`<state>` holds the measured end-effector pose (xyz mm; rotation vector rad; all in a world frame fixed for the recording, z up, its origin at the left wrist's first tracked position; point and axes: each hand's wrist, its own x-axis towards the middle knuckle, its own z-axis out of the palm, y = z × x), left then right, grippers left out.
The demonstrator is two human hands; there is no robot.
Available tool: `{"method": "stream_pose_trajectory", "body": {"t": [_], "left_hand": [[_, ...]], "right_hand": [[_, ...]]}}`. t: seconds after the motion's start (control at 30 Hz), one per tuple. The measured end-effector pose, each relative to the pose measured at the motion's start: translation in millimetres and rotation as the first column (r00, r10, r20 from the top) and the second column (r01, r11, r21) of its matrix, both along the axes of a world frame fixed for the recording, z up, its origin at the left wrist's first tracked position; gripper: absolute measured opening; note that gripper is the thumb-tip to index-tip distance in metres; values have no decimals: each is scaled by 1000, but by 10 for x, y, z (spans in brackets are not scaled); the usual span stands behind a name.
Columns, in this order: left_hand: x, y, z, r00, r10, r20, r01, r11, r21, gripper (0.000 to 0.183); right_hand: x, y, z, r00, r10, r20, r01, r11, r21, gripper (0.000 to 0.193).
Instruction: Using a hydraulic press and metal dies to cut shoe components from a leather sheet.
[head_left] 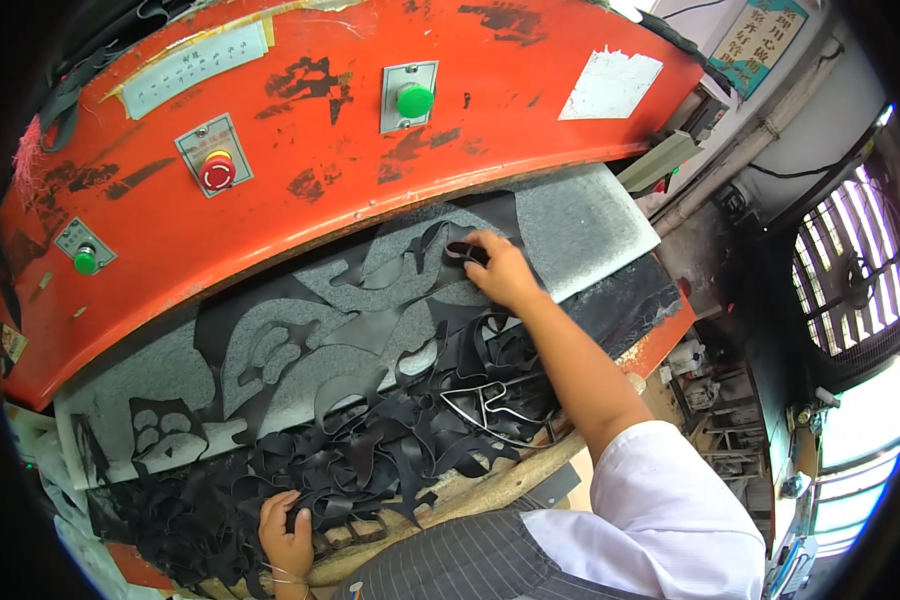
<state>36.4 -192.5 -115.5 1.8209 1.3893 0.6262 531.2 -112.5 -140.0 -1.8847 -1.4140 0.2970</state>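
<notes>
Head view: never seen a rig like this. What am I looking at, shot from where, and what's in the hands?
There's no robot here: these are a person's bare hands. The one picture comes from the left of two wide fisheye cameras on the person's head, looking down, so straight edges bend.

Across the top is a red machine front with green buttons and a red button. Below it lies a pale grey board with dark, thin sheet material full of cut-out shapes. Dark scraps pile along the near edge, with a metal outline shape among them.

The right hand pinches a dark curled strip over the board. The left hand is at the pile's near edge; its grip is unclear.
</notes>
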Motion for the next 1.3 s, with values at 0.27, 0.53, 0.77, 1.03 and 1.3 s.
{"method": "stream_pose_trajectory", "body": {"t": [0.27, 0.53, 0.77, 1.03, 1.3], "left_hand": [[50, 183, 14, 1000, -3, -10, 3, 1000, -12, 27], [-95, 290, 72, 998, 56, 40, -51, 993, -107, 22], [-474, 1574, 468, 986, 127, 105, -161, 875, 457, 15], [-668, 2418, 1100, 965, 120, 234, -255, 650, 716, 33], [-675, 476, 477, 998, 6, -69, 28, 874, 485, 32]], "right_hand": [[162, -122, -55, 989, 112, 91, -118, 991, 58, 54], [115, -181, -25, 985, 149, 91, -153, 987, 41, 51], [-96, -219, 266, 977, -68, 203, 21, 974, 227, 77], [-907, 138, 1644, 992, -89, -90, 123, 860, 495, 25], [-1450, -1455, 987, 969, 247, 32, -247, 969, 12, 23]]}}
